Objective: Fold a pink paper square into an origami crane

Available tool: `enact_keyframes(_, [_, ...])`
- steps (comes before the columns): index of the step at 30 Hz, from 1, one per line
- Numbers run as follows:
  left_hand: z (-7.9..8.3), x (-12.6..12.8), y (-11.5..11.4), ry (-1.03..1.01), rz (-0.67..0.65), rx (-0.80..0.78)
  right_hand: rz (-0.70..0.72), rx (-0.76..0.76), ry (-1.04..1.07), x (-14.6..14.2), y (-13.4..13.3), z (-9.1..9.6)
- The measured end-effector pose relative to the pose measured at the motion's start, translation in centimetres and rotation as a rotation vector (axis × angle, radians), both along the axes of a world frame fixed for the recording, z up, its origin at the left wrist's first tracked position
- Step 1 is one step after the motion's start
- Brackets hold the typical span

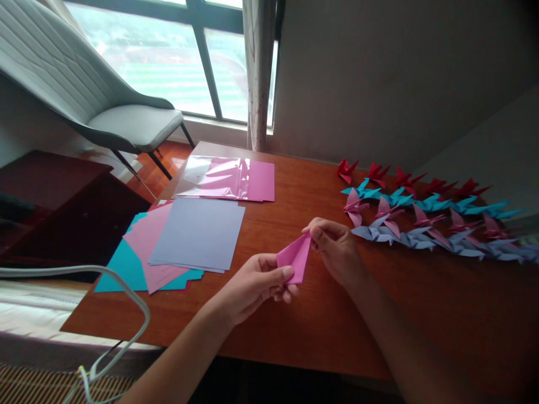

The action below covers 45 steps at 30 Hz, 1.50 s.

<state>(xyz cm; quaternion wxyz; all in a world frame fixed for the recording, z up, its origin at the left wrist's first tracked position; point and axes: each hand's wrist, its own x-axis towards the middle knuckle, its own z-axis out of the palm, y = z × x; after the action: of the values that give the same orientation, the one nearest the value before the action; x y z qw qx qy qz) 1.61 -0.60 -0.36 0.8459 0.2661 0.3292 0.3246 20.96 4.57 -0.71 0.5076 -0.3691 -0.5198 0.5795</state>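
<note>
A small folded piece of bright pink paper is held above the wooden table, between my two hands. My left hand grips its lower left side, thumb on top and fingers underneath. At the paper's upper right corner, my right hand pinches the tip between thumb and fingers. Both hands are closed on the paper. The folded shape tapers toward that pinched corner and has a broad lower end; its underside is hidden.
Right of my hands stand rows of folded paper cranes: red, blue, pink and lavender. Leftward lie lavender sheets over pink and blue ones, and a clear sleeve with pink paper. A white cable loops near the table's left edge.
</note>
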Motion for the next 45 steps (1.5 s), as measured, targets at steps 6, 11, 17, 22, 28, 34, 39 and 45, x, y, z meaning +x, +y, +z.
enact_keyframes(6, [0.0, 0.5, -0.1, 0.106, 0.075, 0.06, -0.054, -0.045, -0.005, -0.3, -0.1, 0.1])
enact_keyframes(11, [-0.1, 0.8, -0.1, 0.213, 0.141, 0.161, 0.015, -0.062, -0.127, -0.4, -0.4, 0.6])
enact_keyframes(17, [-0.1, 1.2, -0.1, 0.359, 0.221, 0.273, 0.006, -0.027, -0.223, -0.5, -0.7, 1.0])
enact_keyframes(22, [-0.3, 1.2, -0.2, 0.392, 0.199, 0.333, 0.151, -0.052, -0.218, -0.8, -0.7, 0.8])
enact_keyframes(28, [-0.1, 1.2, -0.4, 0.419, 0.18, 0.385, 0.188, -0.046, -0.223, -0.7, -0.8, 0.5])
enact_keyframes(34, [-0.1, 1.2, -0.4, 0.413, 0.179, 0.38, 0.172, -0.092, -0.214, -0.8, -0.8, 0.9])
enact_keyframes(39, [-0.2, 1.3, -0.3, 0.397, 0.161, 0.407, 0.148, -0.108, -0.224, -0.7, -0.8, 1.3])
enact_keyframes(45, [-0.4, 1.1, -0.5, 0.41, 0.164, 0.449, 0.118, -0.037, -0.244, -0.2, -0.7, 0.8])
